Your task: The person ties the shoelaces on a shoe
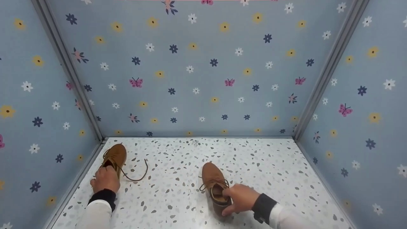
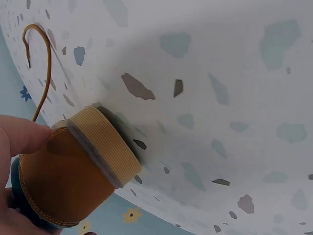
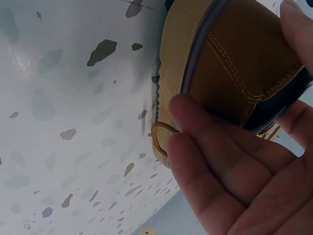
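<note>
Two brown lace-up shoes stand on a white speckled surface, toes away from me. At the left, my left hand (image 1: 106,179) grips the left shoe (image 1: 118,153) around its collar, covering the heel. The left wrist view shows the heel (image 2: 68,171) with a thick ribbed tan sole, fingers at the collar edge. Its loose lace (image 1: 136,180) curls out to the right. Right of the middle, my right hand (image 1: 243,197) holds the right shoe (image 1: 212,173) by its back, index finger in the opening. The right wrist view has several fingers (image 3: 210,142) against this shoe's side (image 3: 234,44).
Pale blue panels with flowers and butterflies close off the back (image 1: 197,79), left (image 1: 28,127) and right (image 1: 359,127). Grey strips (image 1: 330,66) cover their corners. Speckled surface (image 1: 165,178) lies between the two shoes.
</note>
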The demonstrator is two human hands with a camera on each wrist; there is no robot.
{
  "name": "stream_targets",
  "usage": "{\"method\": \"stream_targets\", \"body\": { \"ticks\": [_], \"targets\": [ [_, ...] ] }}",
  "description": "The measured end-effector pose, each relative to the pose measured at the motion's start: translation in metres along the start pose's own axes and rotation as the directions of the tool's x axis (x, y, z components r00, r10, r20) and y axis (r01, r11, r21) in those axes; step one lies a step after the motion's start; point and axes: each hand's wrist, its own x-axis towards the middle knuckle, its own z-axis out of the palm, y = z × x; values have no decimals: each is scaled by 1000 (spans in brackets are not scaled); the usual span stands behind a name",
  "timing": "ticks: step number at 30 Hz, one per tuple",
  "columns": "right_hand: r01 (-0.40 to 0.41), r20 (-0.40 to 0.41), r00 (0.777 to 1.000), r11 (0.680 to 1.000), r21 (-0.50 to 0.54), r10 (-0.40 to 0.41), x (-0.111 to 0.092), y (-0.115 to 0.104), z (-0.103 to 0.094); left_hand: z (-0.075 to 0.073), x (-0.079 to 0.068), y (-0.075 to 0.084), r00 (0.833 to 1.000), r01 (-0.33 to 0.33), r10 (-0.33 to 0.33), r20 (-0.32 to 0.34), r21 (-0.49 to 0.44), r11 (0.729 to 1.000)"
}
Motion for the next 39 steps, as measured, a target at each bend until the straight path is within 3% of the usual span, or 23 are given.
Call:
{"method": "stream_targets", "body": {
  "ticks": [6, 12, 16, 22, 29, 39],
  "targets": [
    [31, -95, 995, 1000, -4, -31, -1, 8, -6, 1, 0, -5, 991, -112, 116, -66, 60, 992],
    [0, -184, 983, 1000, 22, 4, -3, 22, -10, -2, -4, -4, 993, -101, 105, -47, 73, 992],
    [-75, -239, 968, 997, 26, 79, -4, 38, -11, -1, -4, -5, 991, -117, 121, -61, 58, 991],
    [-234, -320, 918, 971, 45, 235, -4, 68, -17, -2, -1, -5, 991, -122, 124, -56, 42, 992],
    [-411, -336, 840, 904, 116, 425, -5, 100, -29, -9, -3, 2, 994, -107, 107, -23, 21, 994],
    [-481, -360, 786, 863, 153, 502, -4, 134, -32, -4, 4, -3, 992, -117, 119, -41, 27, 993]
  ]
}}
